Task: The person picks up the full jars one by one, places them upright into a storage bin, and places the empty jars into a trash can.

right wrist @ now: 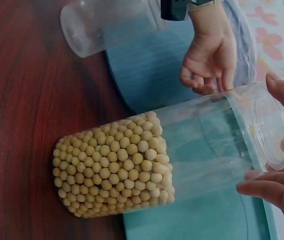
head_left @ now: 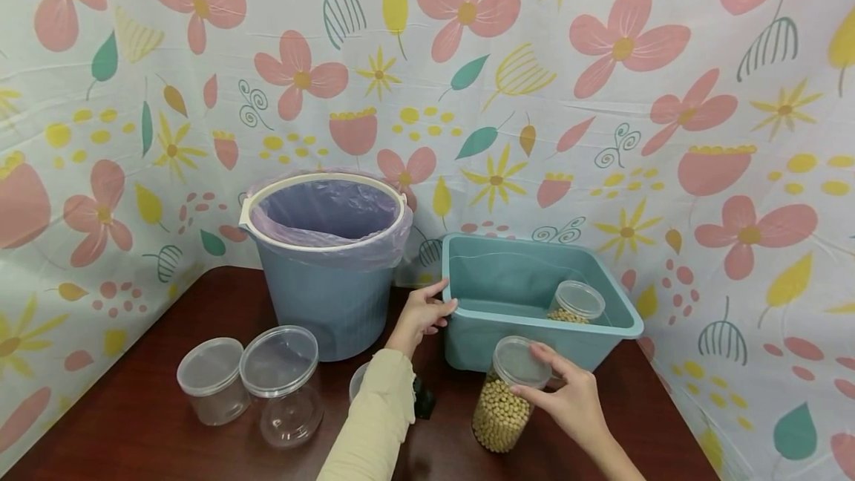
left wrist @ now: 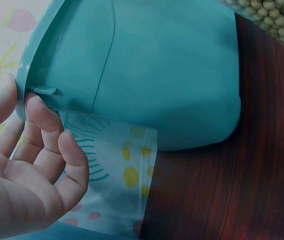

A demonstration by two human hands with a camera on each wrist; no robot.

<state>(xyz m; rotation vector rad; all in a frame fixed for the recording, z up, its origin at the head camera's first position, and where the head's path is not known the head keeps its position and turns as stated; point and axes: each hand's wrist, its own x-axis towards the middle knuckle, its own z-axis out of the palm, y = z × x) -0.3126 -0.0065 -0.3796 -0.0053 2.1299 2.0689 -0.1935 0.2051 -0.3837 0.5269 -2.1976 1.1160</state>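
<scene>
My left hand [head_left: 419, 318] pinches the left rim of a teal plastic basin [head_left: 477, 340], thumb and fingertips on either side of the edge. The right hand [head_left: 571, 396] grips a clear jar [right wrist: 197, 145] round its lidded top, thumb on one side and fingers on the other. Round beige beans [head_left: 501, 416] fill about its lower half. This jar stands in front of the basin, slightly tilted in the head view; whether its base touches the table cannot be told. Inside the basin, at its right, sits a shorter lidded jar [head_left: 580, 300] with similar beans.
A blue bucket [head_left: 320, 303] lined with a purple bag stands at the back left. Two clear lidded jars [head_left: 217, 392] [head_left: 283, 384] are before it. Another clear jar [head_left: 358, 378] is partly hidden by my left forearm. A flowered sheet [head_left: 427, 95] hangs behind the dark table [head_left: 160, 347].
</scene>
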